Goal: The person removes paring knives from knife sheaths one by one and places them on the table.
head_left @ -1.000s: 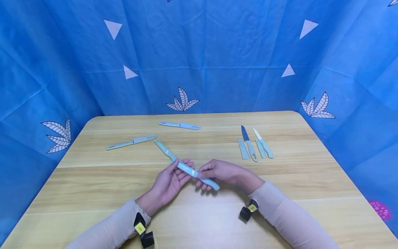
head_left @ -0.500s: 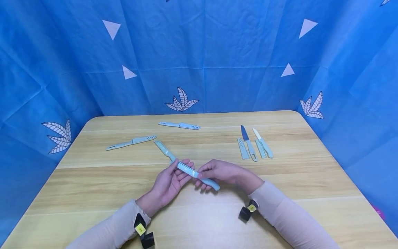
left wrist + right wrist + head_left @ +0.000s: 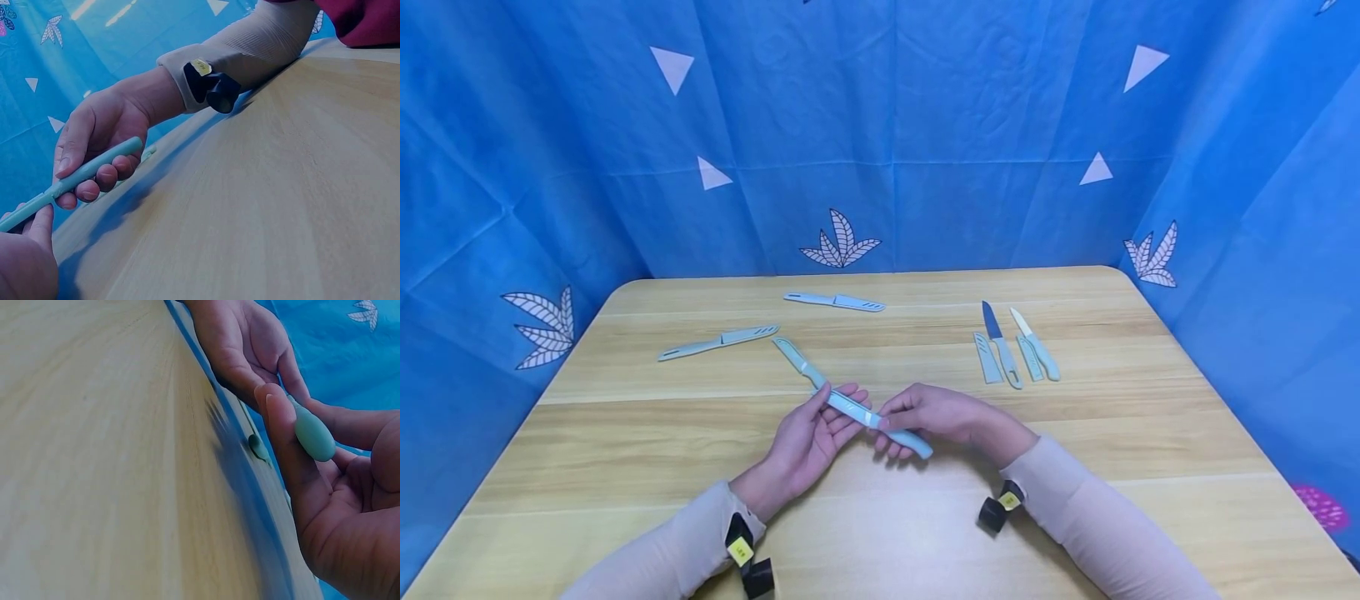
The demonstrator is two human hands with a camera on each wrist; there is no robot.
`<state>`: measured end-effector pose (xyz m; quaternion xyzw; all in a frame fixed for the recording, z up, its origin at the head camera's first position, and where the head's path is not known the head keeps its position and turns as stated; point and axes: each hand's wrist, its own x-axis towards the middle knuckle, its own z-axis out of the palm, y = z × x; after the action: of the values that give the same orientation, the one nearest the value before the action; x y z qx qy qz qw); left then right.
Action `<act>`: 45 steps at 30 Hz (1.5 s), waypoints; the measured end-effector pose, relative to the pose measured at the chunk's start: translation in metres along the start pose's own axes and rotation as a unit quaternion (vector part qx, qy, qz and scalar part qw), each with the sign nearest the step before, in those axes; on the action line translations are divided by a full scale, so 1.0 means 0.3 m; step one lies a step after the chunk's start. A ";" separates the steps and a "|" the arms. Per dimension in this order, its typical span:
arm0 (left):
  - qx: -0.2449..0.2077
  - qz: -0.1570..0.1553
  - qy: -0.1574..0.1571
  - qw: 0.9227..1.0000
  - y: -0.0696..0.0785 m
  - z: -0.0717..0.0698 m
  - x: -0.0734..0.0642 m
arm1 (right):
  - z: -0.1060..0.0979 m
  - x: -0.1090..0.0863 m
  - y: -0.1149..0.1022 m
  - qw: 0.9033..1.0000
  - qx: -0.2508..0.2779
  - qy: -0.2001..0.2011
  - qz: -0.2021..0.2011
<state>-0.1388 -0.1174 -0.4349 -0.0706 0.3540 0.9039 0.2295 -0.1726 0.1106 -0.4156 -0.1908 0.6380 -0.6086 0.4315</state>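
Note:
In the head view, a pale green sheathed knife (image 3: 850, 407) is held slantwise above the table between both hands. My left hand (image 3: 805, 442), palm up, holds the sheath end between thumb and fingers. The handle side is in my right hand (image 3: 925, 414), pinched between thumb and fingers close to the sheath's mouth. From the right wrist view, the rounded handle end (image 3: 315, 434) points toward the camera. The left wrist view has the handle (image 3: 100, 165) lying across the right fingers. Just beyond my left thumb lies another green sheathed knife (image 3: 797, 360), its near end beside the held sheath.
Two blue sheathed knives lie farther back, one at left (image 3: 718, 342) and one near the back edge (image 3: 835, 302). At right are a dark-bladed knife (image 3: 1002, 346) beside its sheath (image 3: 987, 358), and a white-bladed knife (image 3: 1037, 348) beside its green sheath (image 3: 1029, 358). A blue curtain (image 3: 887, 167) hangs behind the table.

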 end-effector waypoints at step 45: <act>-0.023 0.011 0.018 1.000 0.020 0.001 0.005 | -0.035 -0.031 -0.010 1.000 0.001 -0.016 0.016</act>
<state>-0.1429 -0.1206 -0.4315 -0.0879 0.3383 0.9128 0.2114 -0.1764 0.1236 -0.4110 -0.1894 0.6333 -0.5993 0.4516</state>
